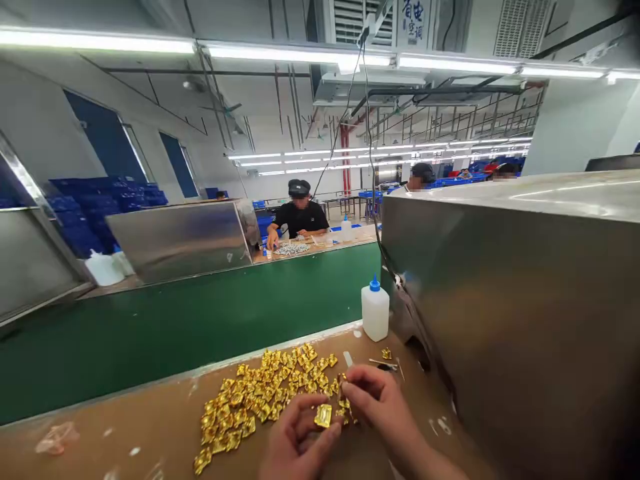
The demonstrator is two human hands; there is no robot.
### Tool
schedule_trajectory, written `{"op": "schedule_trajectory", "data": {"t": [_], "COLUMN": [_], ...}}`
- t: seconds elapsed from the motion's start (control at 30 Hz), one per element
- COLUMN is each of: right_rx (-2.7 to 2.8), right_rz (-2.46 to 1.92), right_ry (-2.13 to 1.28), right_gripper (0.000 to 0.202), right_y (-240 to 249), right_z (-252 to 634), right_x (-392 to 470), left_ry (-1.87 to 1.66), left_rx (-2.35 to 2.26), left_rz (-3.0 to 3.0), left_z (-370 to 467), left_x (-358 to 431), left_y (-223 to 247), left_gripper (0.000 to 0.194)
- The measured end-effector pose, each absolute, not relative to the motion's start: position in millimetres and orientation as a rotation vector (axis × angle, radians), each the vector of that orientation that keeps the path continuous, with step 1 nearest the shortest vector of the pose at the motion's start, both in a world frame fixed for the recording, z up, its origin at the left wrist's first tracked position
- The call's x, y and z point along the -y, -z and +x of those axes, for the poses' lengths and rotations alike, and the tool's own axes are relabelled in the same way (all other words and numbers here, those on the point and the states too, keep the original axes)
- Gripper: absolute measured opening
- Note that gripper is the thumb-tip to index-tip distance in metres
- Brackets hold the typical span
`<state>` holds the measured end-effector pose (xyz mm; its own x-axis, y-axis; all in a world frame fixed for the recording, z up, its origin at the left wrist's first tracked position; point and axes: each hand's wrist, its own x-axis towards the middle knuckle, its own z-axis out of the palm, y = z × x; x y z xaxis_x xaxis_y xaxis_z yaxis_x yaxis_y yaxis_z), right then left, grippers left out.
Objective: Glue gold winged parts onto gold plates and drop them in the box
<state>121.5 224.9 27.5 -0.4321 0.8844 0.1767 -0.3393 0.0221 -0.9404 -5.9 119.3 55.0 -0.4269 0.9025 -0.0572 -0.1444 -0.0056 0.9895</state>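
My left hand is closed around one shiny gold piece, held between thumb and fingers near the bottom centre. Just to its right, my right hand has its thumb and index finger pinched together; what they hold is too small to name. Many similar gold pieces lie in a loose pile on the brown tabletop, left of and behind my hands. A few more sit beneath my right fingers, partly hidden.
A white bottle with a blue cap stands behind my right hand. Cotton swabs lie nearby. A metal panel rises at the right. Beyond the green belt, a person in black sits at another table.
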Motion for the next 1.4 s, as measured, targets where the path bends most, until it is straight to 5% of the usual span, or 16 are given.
{"op": "schedule_trajectory", "data": {"t": [0.7, 1.17, 1.4], "right_rx": [0.619, 0.583, 1.041], "right_rz": [-0.335, -0.44, -0.422], "right_ry": [-2.336, -2.322, -2.079], "right_gripper": [0.03, 0.032, 0.025], "right_y": [-49, -50, -48], "right_z": [126, 123, 123], "right_x": [-210, -206, -199], "left_ry": [-1.429, -1.408, -1.364], "left_rx": [-1.381, -1.407, -1.424], "left_rz": [0.756, 0.698, 0.817], "left_z": [-10, -9, -18], "left_x": [-100, -99, -100], "left_y": [-75, -73, -63], "left_gripper": [0.052, 0.045, 0.046]}}
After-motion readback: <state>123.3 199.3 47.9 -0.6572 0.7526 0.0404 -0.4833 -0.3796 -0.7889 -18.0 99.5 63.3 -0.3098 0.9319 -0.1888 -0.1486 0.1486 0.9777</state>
